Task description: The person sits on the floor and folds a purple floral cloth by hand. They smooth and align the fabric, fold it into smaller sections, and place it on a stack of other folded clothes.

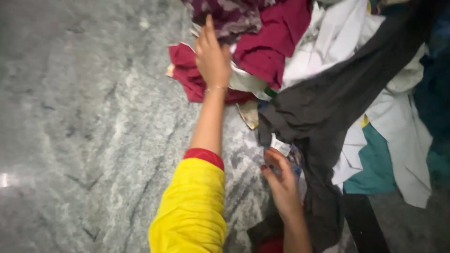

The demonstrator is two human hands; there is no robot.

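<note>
The dark grey cloth (328, 98) lies long across a heap of clothes on the grey stone floor (84, 131). The right hand (281, 182) pinches its lower edge, fingers closed on it. The left hand (212, 56), in a yellow sleeve (192, 206), lies flat and open on the dark red cloth (272, 42). White cloth (403, 122) lies beside.

We see the heap of clothes (328, 84) on the floor (84, 131) at the far right; our left hand (213, 58) lies on its far-left edge, our right hand (281, 185) nearer.
</note>
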